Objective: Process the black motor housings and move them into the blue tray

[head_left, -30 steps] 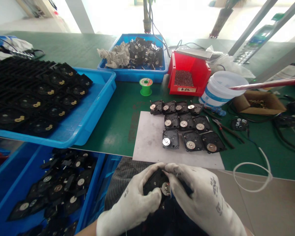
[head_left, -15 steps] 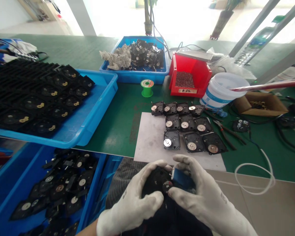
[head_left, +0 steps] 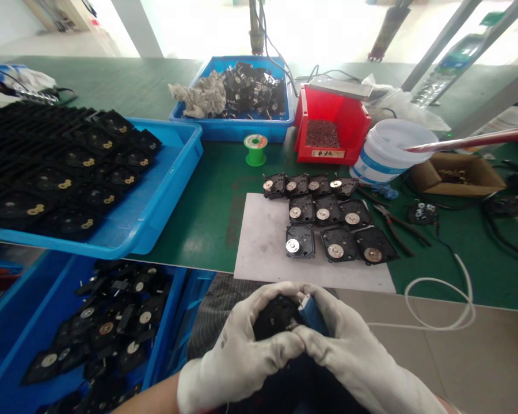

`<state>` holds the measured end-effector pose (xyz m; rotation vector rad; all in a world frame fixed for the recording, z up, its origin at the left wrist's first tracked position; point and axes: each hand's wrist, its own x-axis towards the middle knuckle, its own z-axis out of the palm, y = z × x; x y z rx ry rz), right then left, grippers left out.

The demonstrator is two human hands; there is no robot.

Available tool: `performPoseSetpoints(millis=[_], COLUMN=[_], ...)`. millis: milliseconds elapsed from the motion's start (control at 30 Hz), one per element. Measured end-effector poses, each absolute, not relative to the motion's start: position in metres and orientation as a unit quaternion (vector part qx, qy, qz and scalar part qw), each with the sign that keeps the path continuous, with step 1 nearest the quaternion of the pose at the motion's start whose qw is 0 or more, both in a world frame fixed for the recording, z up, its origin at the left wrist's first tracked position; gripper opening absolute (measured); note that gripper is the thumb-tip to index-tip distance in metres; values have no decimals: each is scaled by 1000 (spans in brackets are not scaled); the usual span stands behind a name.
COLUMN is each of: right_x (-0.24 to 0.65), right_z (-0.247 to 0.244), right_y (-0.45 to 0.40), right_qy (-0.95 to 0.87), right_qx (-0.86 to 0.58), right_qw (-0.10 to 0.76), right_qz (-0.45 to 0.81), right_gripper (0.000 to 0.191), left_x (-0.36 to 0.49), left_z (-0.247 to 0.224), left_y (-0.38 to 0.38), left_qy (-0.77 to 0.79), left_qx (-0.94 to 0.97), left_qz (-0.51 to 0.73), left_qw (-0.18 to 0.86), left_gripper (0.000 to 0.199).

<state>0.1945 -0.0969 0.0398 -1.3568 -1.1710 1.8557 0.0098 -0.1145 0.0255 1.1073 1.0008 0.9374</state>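
Observation:
My left hand (head_left: 248, 353), in a white glove, curls around a black plastic housing (head_left: 273, 319) low in front of my lap. In my gloved right hand (head_left: 356, 348) is a blue block with a pale end face (head_left: 314, 315), up against the housing's right side. Both thumbs meet over the front of the housing and cover most of the round metal disc there. On a white paper sheet (head_left: 259, 247) just beyond, several similar black housings (head_left: 300, 240) with silver discs lie in rows. What the blue block is, I cannot tell.
A large blue tray (head_left: 166, 190) of stacked black housings stands left, above a blue bin (head_left: 157, 339) of loose ones. Behind are a blue parts tray (head_left: 242, 131), green solder spool (head_left: 255, 150) and red bin (head_left: 334, 106). Pliers (head_left: 399, 230) and a white bucket (head_left: 388, 152) are right.
My right hand has closed in leftward, bringing the blue block tighter to the housing. The thumbs have come together over the disc. The view has shifted slightly.

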Motion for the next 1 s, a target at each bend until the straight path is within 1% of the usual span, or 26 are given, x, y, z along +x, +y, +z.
performPoseSetpoints(millis=[100,200,267,333,400,500,567,667,767,1000], right_x=[192,197,206,216,222,220,216,211,209,206], right_z=[34,26,21,20,22,31,38,43,44,48], right_y=[-91,-83,-81,-81,-83,-86,-87,-88,-87,-87], right_qy=[-432,-468,-534,-603,-643,-694,-734,-758,-760,-777], right_qx=[-483,-488,-520,-564,-592,-572,-545,-525,-521,-506], right_qw=[289,278,285,295,290,278,273,268,277,287], right_qz=[705,682,603,480,391,338,300,278,273,242], right_gripper=[49,52,50,43,34,19,13,13,13,13], left_x=[14,15,13,12,11,13,14,14,14,11], left_z=[19,16,16,15,13,10,11,16,19,19], left_y=[-111,-109,-109,-111,-113,-115,-114,-111,-109,-111], left_qy=[454,444,422,411,411,425,441,468,482,493], left_qx=[444,375,324,265,227,258,305,385,432,447], left_qz=[423,439,433,412,404,386,370,364,360,350], left_qw=[647,686,728,769,785,777,759,708,672,659], left_gripper=[43,47,55,65,68,61,56,49,49,56])
